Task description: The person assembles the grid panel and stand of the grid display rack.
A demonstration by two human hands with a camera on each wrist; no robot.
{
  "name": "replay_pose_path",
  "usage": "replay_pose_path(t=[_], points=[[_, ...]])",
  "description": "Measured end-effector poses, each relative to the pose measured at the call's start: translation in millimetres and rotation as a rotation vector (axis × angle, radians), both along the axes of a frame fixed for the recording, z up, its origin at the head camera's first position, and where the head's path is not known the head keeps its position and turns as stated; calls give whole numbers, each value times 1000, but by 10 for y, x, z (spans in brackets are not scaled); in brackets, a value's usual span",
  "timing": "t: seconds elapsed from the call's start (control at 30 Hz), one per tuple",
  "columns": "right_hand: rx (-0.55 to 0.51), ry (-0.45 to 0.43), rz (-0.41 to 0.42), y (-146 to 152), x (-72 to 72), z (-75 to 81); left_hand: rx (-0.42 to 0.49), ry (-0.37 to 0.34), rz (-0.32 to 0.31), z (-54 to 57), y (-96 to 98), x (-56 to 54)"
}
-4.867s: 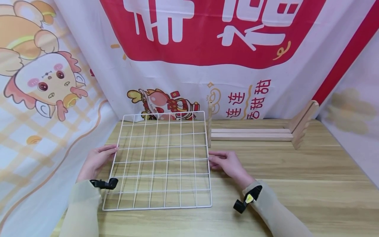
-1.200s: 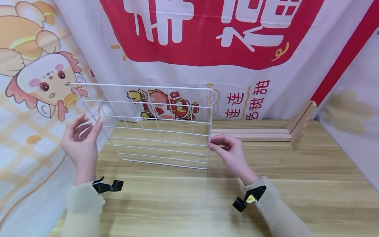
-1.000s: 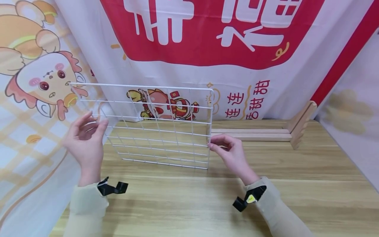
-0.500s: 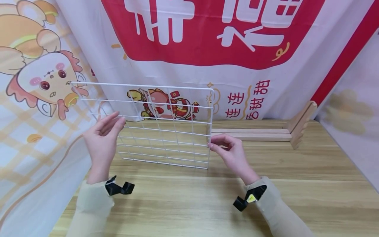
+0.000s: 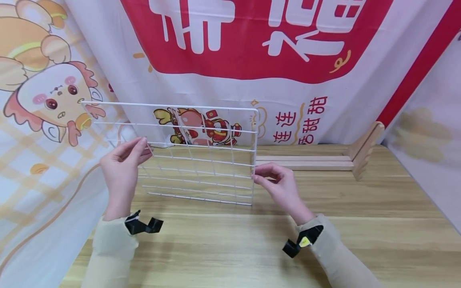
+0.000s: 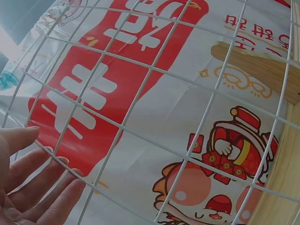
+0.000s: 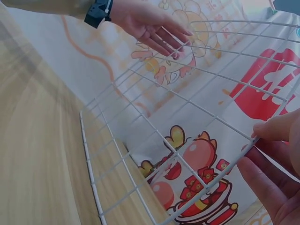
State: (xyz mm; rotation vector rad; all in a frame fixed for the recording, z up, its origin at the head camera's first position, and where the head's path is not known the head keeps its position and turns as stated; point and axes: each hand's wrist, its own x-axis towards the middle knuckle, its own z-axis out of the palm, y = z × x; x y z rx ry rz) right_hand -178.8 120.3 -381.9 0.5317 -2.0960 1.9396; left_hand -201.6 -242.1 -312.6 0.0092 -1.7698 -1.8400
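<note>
A white wire grid panel (image 5: pixel 212 161) stands tilted up on its lower edge over the wooden table. My right hand (image 5: pixel 279 182) pinches its right edge wire between thumb and fingers, which the right wrist view shows close up at the hand (image 7: pixel 276 164). On the left part of the panel, my left hand (image 5: pixel 120 172) is raised with its fingers at the wires. Seen from the left wrist, the fingertips of the left hand (image 6: pixel 35 192) meet a wire from behind, the thumb apart from them and the fingers loosely extended.
Behind the panel on the right stands a wooden rack: two pale slats (image 5: pixel 306 163) run to a notched side piece (image 5: pixel 367 152). Printed cloth (image 5: pixel 288 92) hangs at the back and both sides. The wooden table (image 5: pixel 230 248) extends in front.
The grid panel has swung up from a lower slant, with its top edge now higher. My left hand has left the panel's left edge and moved right onto its wires. My right hand keeps its pinch.
</note>
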Motion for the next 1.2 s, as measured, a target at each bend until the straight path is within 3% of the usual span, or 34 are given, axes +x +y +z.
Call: replay_pose_path(t=[0.23,0.53,0.97,1.2], points=[[-2,4,21,-33,-50,-153,-30,-46,41,-13,-79,33],[-12,15,24,-65,-89,-221,90,-43,16,-46,-111,16],[12,-8,54,-1,-132,-190,26,-97,-55,-48,-179,13],[74,-12,61,138,-159,-192,-8,-107,-73,-54,-202,-4]])
